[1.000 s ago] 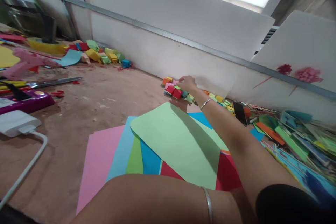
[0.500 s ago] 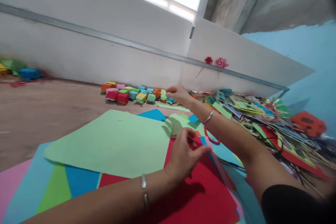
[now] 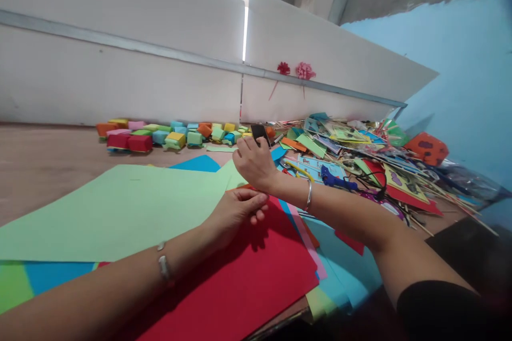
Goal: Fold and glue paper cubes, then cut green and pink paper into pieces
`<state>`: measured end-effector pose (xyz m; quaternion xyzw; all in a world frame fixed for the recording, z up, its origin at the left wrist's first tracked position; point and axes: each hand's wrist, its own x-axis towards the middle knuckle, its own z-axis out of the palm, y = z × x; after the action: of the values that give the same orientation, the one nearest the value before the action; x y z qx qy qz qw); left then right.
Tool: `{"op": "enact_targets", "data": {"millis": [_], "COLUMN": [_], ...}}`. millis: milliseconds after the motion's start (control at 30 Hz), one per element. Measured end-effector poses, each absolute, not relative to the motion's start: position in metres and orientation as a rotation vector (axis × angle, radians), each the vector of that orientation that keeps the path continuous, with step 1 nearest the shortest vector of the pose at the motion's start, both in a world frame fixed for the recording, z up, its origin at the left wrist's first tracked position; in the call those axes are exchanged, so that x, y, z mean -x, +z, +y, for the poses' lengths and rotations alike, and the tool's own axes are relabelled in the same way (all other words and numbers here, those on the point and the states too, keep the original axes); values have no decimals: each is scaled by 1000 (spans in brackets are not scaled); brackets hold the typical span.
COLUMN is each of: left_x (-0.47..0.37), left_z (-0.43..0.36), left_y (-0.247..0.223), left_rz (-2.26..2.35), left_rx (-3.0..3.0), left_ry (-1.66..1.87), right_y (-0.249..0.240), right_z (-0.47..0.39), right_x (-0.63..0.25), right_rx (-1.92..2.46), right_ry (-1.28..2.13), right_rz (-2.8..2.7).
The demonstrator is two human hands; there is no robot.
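My left hand (image 3: 234, 216) is closed just above a sheet of red paper (image 3: 256, 272), thumb and index finger pressed together. Anything between those fingertips is too small to make out. Just beyond it, my right hand (image 3: 256, 162) has its fingers curled, with its back towards me. A dark, phone-like rectangle (image 3: 260, 132) shows right behind the right fingers; I cannot tell whether they grip it. Left of both hands lies a large pale green sheet (image 3: 120, 213) on top of other coloured papers.
Small coloured paper cubes (image 3: 140, 143) line the wall side. On the right are a blue glue gun (image 3: 336, 178), yellow-handled scissors (image 3: 298, 169), and a heap of sticks and paper cutouts (image 3: 384, 165). Two paper flowers (image 3: 305, 71) stand against the white panel.
The view has swung right and down. My right hand has drawn back from the cubes towards my left hand, its fingers curling. The dark rectangle now shows. My left fingers have closed.
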<state>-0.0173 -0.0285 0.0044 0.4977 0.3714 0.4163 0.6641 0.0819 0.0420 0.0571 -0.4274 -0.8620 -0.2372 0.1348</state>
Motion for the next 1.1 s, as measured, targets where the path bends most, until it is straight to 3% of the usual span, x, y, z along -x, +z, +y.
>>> {"op": "enact_targets", "data": {"millis": [267,500,567,667,733,867,1100], "left_x": [16,18,20,20,20,19,21], "left_z": [-32,-31,-32,-34,-35,-36,-34], "left_y": [7,10,12,15,14,12,9], "left_rz": [926,987,1004,1012,1008,1027,1128], "left_rx": [-1141,-1255,-1326,-1431,-1473,-1523,-1623], "left_ry": [1027,1189,1228,1250,1246,1230,1222], "right_y": [66,80,80,73,70,81,119], "right_z": [36,26,19,2,-12,-38,-100], "right_x": [-111,-121,-126,-137,-148,-187,-276], "right_rx": [1383,1386,1325,1206,1161,1259,1379], "right_ry": [-638,-195,109,1008,1382,1282,768], "right_rz": [-2475,-2571,-2625,-2488,-2295,-2056,-1698]}}
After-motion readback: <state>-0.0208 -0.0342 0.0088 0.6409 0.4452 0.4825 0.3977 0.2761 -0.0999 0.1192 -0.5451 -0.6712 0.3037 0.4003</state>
